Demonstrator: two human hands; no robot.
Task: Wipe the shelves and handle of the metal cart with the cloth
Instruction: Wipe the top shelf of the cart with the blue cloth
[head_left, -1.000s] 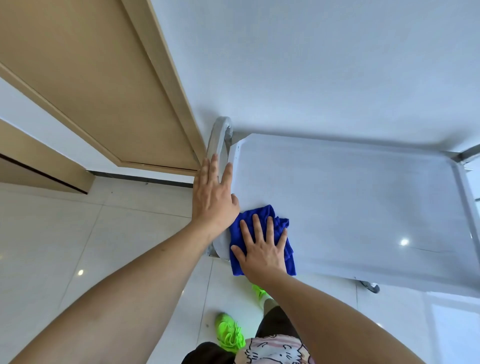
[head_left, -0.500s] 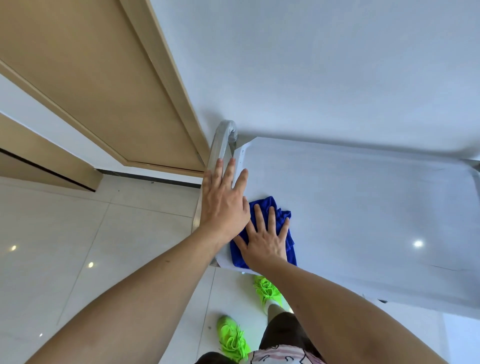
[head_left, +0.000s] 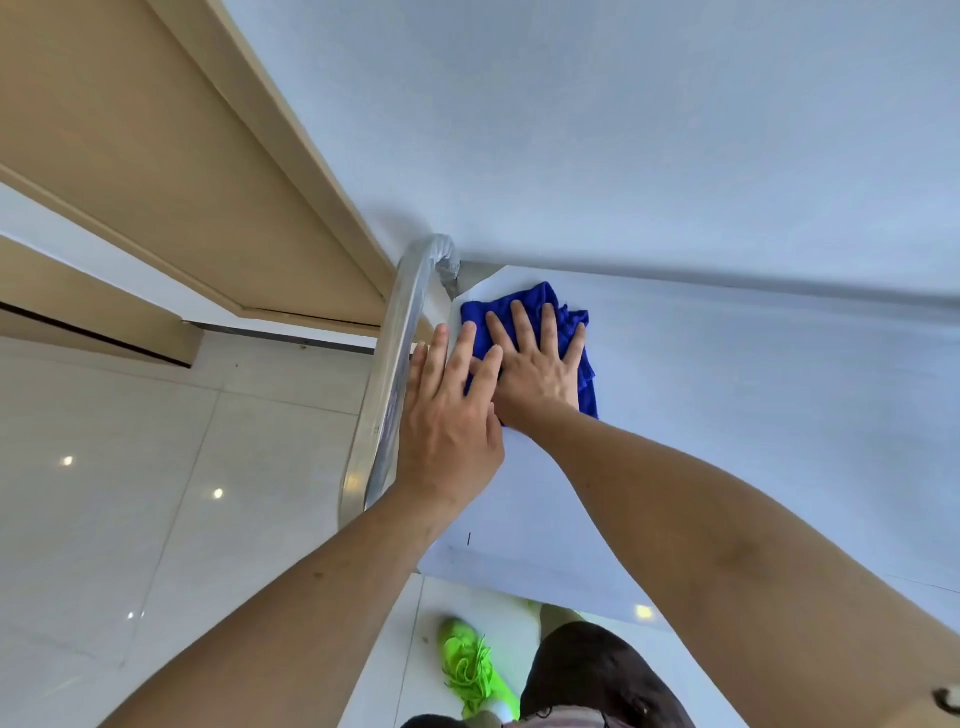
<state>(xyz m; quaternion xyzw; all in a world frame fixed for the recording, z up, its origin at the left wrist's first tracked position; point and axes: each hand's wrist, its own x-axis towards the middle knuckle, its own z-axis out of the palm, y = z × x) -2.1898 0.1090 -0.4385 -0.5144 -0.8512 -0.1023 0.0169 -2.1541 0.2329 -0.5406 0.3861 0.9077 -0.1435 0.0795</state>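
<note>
Cart's top shelf (head_left: 727, 415) fills right half of frame, its far edge against the wall (head_left: 623, 130). Handle (head_left: 395, 384) runs along shelf's left edge. Cloth (head_left: 519, 306) lies on shelf's upper-left corner, right hand (head_left: 535, 364) flat on it. Left hand (head_left: 447, 415) just left, touching the right hand, beside handle. Door (head_left: 156, 182) upper left. Shoe (head_left: 472, 670) on floor (head_left: 130, 493), bottom centre, below shelf's near edge.

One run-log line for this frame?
right hand: flat on blue cloth | cloth: top shelf far-left corner | left hand: open beside cart handle
</note>
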